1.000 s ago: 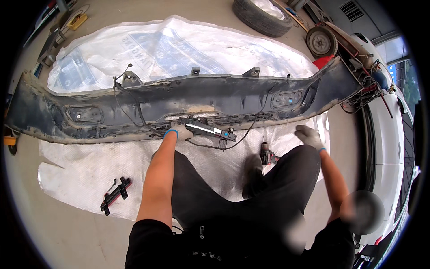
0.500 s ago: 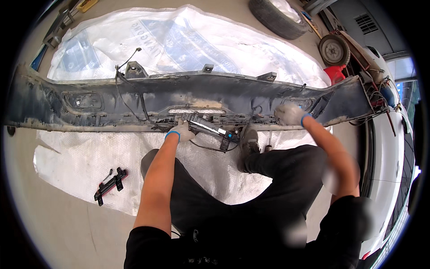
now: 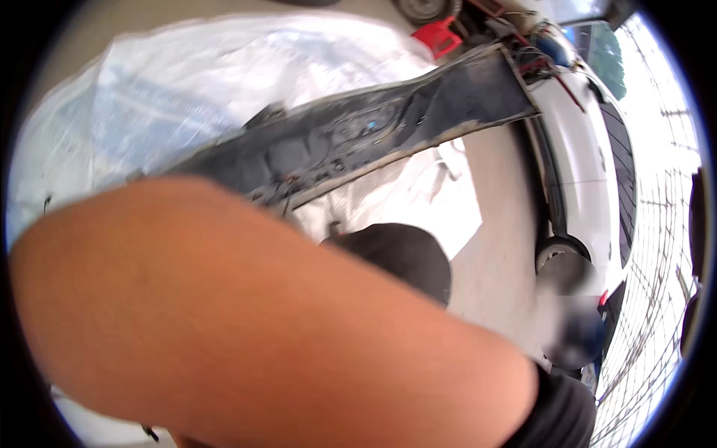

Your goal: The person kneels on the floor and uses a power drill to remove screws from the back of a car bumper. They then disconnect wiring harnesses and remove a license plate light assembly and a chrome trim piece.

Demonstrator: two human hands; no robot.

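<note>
My bare right arm (image 3: 284, 313) crosses the picture very close up, from the black sleeve (image 3: 556, 411) at lower right toward the left edge. It hides much of the scene. Neither my left hand nor my right hand shows, so what they touch cannot be seen. Beyond the arm lies a long dark, dirty vehicle bumper (image 3: 463, 93), its inner side upward, slanting from middle left to upper right. The arm covers its left part. Dark trousers cover my knee (image 3: 407, 257), just below the bumper.
White sheeting with faded blue patches (image 3: 216, 67) spreads beyond the bumper; more white sheet (image 3: 448, 201) lies on the near side. A red plastic container (image 3: 438, 37) and a wheel (image 3: 422, 6) are at the top. A white car (image 3: 571, 164) stands along the right.
The view has swung to the right. My right arm has come up from the bumper across the picture. My left hand, earlier at a black part on the bumper, is out of sight.
</note>
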